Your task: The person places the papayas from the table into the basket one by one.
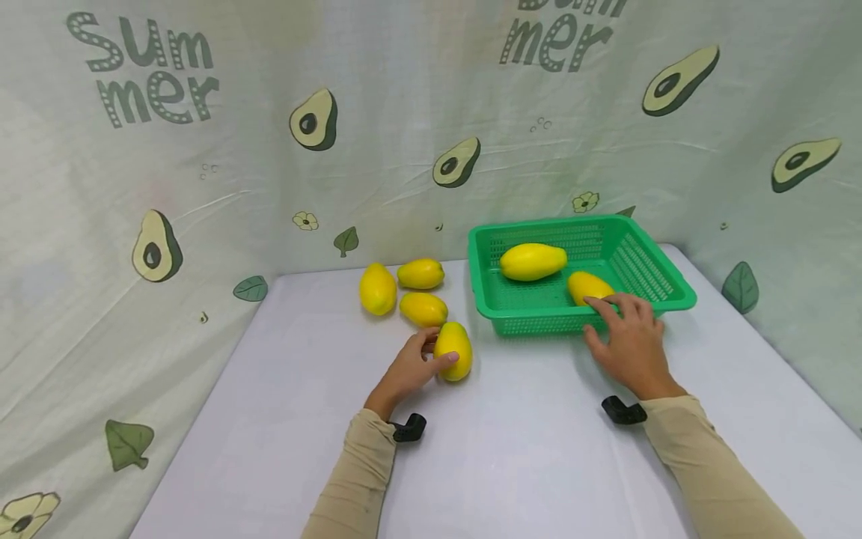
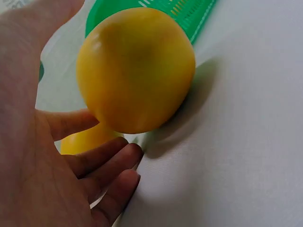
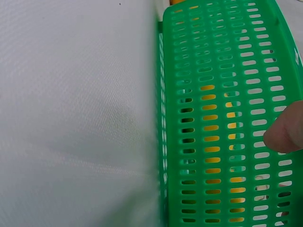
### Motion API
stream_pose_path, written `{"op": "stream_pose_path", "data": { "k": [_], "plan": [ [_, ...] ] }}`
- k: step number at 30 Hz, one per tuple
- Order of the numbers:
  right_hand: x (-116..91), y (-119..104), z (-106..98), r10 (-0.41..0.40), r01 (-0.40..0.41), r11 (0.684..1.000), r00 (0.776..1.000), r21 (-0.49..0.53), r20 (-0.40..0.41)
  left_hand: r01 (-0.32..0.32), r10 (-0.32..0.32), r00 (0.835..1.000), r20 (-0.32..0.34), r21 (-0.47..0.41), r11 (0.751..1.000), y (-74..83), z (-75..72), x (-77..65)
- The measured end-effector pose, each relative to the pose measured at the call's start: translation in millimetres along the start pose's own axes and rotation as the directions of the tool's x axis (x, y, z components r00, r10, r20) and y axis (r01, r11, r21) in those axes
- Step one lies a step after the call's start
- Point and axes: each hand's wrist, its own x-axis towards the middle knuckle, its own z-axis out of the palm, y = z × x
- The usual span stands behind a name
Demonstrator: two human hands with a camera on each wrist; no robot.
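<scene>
My left hand (image 1: 414,368) holds a yellow papaya (image 1: 455,352) on the white table, thumb across its near side and fingers at its left and far side. In the left wrist view this papaya (image 2: 137,71) shows end-on, with the other fingers (image 2: 116,158) loosely bent below it. My right hand (image 1: 629,344) grips the front rim of a green basket (image 1: 532,316), fingers over the rim and thumb outside its wall. Just behind those fingers lies a smaller papaya (image 1: 587,287). In the right wrist view the thumb (image 3: 286,130) is against the slotted basket wall (image 3: 220,137).
Another papaya (image 1: 533,262) lies at the basket's back left. Left of the basket, three more rest on the table: an upright-lying papaya (image 1: 378,290), a back papaya (image 1: 420,274) and a front papaya (image 1: 423,309). A printed curtain (image 1: 377,172) hangs behind the table.
</scene>
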Motion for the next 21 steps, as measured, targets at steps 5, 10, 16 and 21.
{"op": "stream_pose_path", "data": {
  "k": [5, 10, 16, 21],
  "plan": [
    [-1, 0, 0, 0.005, -0.005, 1.0, 1.0, 0.004, 0.001, -0.019, 0.019, 1.0, 0.008, 0.061, 0.998, 1.1, 5.4, -1.9],
    [-1, -1, 0, 0.015, -0.015, 1.0, 1.0, 0.005, 0.006, -0.031, 0.033, 0.999, -0.018, 0.138, 0.99, 2.1, 8.9, -2.6],
    [-2, 0, 0, 0.017, -0.017, 1.0, 1.0, -0.002, 0.016, -0.03, 0.037, 0.999, -0.037, 0.172, 0.985, 1.1, 11.5, -3.7],
    [-3, 1, 0, 0.007, -0.007, 1.0, 1.0, -0.003, 0.009, -0.044, 0.052, 0.998, -0.04, 0.182, 0.982, 0.3, 11.8, -3.1]
  ]
}}
